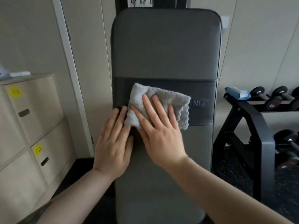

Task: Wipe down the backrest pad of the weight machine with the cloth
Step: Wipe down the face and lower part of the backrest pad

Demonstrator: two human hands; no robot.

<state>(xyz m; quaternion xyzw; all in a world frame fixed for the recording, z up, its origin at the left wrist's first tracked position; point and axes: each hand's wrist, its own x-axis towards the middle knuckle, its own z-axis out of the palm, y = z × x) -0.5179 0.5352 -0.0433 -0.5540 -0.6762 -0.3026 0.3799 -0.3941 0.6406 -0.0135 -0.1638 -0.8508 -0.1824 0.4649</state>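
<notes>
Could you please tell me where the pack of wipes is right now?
In the head view, the pack of wipes lies at right on the dumbbell rack, beside the backrest pad.

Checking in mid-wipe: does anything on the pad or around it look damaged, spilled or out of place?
Nothing stands out. The backrest pad looks intact, the cloth lies bunched under the right hand, and the wipes pack sits on the dumbbell rack.

Wiping the padded grey backrest (165,46)

My right hand (161,136) presses a folded pale-grey terry cloth (161,97) flat; my left hand (113,143) rests beside it.
</notes>
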